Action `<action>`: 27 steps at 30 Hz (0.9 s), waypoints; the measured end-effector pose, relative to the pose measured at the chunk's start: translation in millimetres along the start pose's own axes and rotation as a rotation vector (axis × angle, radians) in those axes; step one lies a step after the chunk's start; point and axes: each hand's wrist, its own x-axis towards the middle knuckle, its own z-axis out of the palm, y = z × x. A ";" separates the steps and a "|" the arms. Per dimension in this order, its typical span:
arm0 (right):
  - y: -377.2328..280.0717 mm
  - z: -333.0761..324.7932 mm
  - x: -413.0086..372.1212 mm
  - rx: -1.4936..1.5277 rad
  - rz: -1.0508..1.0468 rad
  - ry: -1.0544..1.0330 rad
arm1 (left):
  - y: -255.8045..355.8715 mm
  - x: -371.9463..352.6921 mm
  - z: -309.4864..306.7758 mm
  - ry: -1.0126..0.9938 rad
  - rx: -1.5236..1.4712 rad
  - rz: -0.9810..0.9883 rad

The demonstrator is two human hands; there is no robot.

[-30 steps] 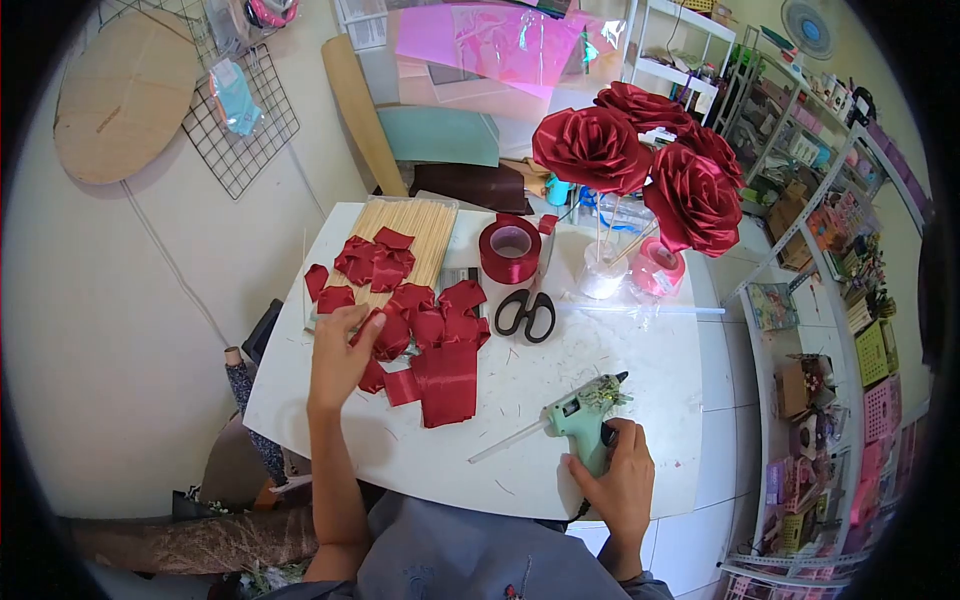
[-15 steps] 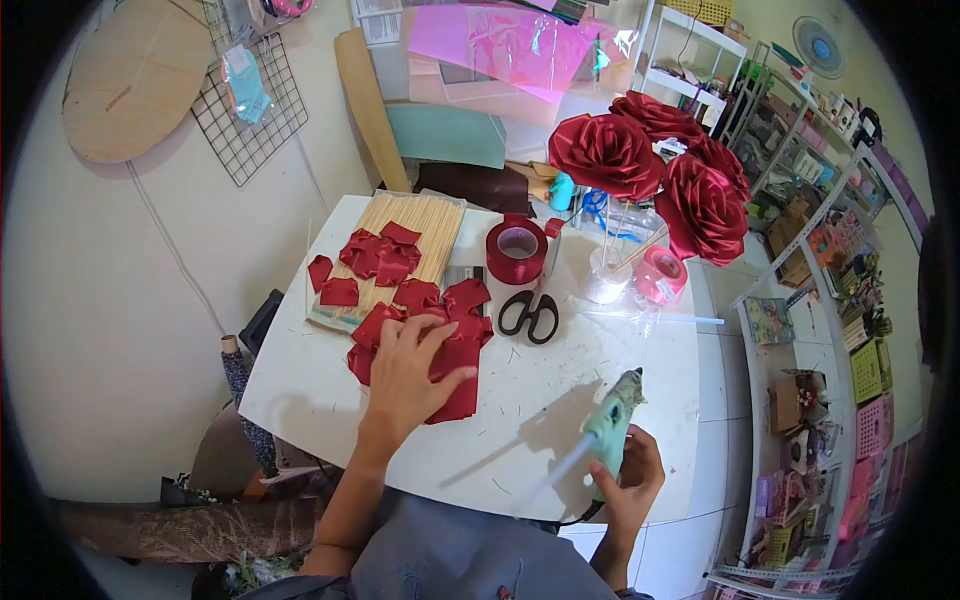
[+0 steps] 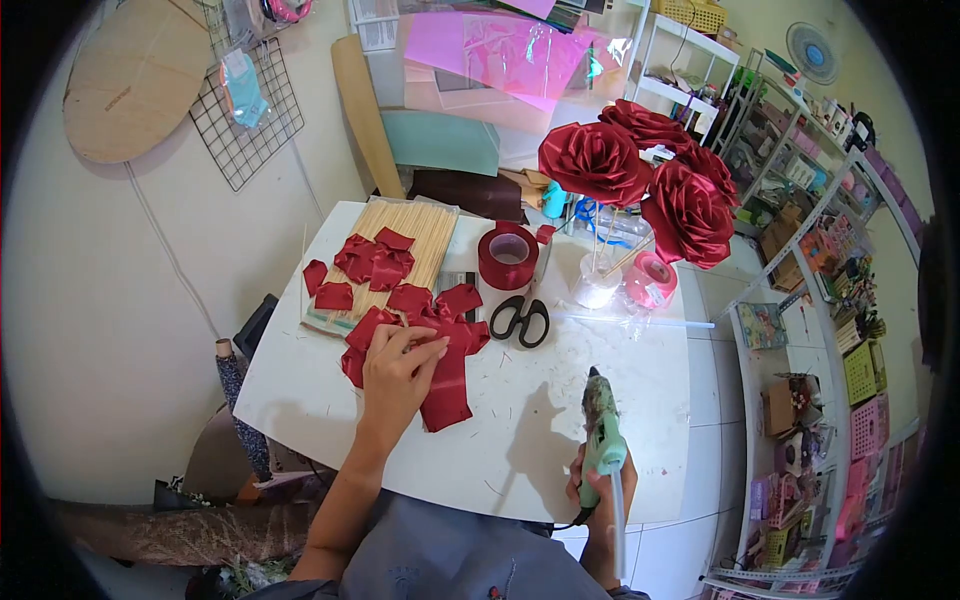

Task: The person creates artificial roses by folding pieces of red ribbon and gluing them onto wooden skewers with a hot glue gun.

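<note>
A burn could be caused if the glue gun [image 3: 604, 440], gripped in the closed right hand [image 3: 598, 492] below-right of the scissors [image 3: 522, 320], is swung against the left hand [image 3: 395, 375], laid loosely open on the red ribbon pieces [image 3: 447, 395] just left of the scissors.

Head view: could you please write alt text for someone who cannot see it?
A person's left hand rests on red ribbon pieces on a white table, while the right hand holds a green glue gun nozzle up. Scissors and red ribbon roses are behind.
</note>
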 end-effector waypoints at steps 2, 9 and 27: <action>-1.9 4.3 -2.6 0.120 0.044 -0.036 | 6.8 3.2 -4.5 0.064 -0.039 0.020; -5.5 11.6 -10.7 0.072 0.065 -0.070 | 47.8 1.1 -23.9 0.113 -0.398 -0.248; 3.9 10.8 -15.8 -0.398 0.047 -0.157 | 75.7 0.4 -11.2 0.132 -0.455 -0.111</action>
